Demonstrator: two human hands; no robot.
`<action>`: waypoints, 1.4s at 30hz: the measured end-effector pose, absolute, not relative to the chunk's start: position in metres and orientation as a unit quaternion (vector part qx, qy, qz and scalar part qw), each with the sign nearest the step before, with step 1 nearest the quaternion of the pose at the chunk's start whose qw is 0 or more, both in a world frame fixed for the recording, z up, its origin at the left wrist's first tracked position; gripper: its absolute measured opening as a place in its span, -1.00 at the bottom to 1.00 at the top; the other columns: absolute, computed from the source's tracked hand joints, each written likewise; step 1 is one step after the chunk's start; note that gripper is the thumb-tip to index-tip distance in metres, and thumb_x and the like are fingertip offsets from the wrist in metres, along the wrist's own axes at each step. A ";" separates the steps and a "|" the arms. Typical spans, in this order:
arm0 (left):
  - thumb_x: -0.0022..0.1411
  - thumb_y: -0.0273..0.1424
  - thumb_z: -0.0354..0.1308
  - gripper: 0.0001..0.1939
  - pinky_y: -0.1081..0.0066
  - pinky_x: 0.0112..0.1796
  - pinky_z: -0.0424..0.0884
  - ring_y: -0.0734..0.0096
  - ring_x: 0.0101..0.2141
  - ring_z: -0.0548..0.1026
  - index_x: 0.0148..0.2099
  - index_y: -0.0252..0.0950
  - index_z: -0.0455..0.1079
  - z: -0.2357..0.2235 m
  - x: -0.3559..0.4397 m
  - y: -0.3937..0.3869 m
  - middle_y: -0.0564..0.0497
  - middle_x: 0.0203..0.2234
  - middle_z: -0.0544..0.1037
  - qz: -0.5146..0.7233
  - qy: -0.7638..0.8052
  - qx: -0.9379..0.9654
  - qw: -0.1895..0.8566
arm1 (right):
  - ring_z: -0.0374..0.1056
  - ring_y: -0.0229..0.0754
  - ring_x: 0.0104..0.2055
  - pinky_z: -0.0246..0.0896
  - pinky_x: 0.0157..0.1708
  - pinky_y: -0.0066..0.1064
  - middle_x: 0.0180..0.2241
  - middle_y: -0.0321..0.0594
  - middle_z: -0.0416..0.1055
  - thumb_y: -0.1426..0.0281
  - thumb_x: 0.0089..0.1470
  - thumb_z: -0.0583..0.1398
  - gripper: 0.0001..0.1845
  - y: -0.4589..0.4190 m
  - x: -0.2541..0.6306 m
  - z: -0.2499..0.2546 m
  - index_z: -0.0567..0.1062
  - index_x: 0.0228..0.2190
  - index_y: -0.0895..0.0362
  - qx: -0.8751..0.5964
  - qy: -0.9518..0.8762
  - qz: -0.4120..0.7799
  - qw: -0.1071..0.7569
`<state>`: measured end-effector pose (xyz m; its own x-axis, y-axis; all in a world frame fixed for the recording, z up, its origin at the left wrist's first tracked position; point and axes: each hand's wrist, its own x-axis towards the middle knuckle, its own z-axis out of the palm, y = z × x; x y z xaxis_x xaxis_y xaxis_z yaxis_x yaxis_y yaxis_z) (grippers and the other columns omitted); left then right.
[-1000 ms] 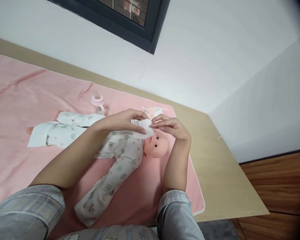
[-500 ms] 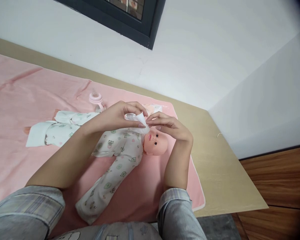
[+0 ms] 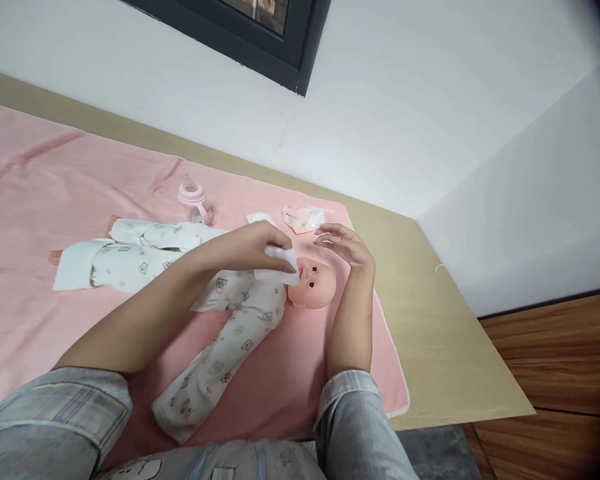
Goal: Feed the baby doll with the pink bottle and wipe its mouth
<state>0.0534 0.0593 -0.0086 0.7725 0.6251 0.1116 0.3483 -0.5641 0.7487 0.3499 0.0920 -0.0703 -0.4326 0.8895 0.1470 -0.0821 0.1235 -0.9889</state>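
A baby doll [image 3: 316, 288] in a white printed romper lies on a pink blanket [image 3: 55, 193], head to the right. My left hand [image 3: 260, 245] is closed on a folded white wipe [image 3: 279, 264] and presses it against the doll's mouth and chin. My right hand [image 3: 345, 245] hovers just above the doll's head with its fingers spread and holds nothing. Part of the doll's chest is hidden behind my left hand and forearm.
A small pink baby bottle [image 3: 194, 199] stands on the blanket behind the doll. A wipes packet [image 3: 304, 217] lies near the blanket's far right corner. The blanket covers a light wooden table [image 3: 445, 353] set against a white wall; wooden floor shows at right.
My right hand has let go of the wipe and opened above the doll's head. My left hand has brought the wipe down onto the doll's mouth.
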 end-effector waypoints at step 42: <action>0.19 -0.50 0.04 -0.88 0.40 -0.45 0.09 0.32 -0.42 0.43 -0.41 -0.29 0.33 -0.045 0.086 0.056 0.04 -0.45 0.53 0.135 0.360 0.916 0.113 | 0.44 -0.09 0.11 0.26 0.26 -0.15 0.02 -0.19 0.52 0.32 0.11 0.28 -0.66 0.119 0.334 -0.160 0.48 -0.05 0.06 -0.374 -0.472 0.664 0.443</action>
<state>0.0861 0.0564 -0.0453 0.7039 0.6908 0.1654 0.6298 -0.7146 0.3044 0.3338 0.1190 -0.1603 -0.3277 0.9415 -0.0793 -0.2345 -0.1624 -0.9585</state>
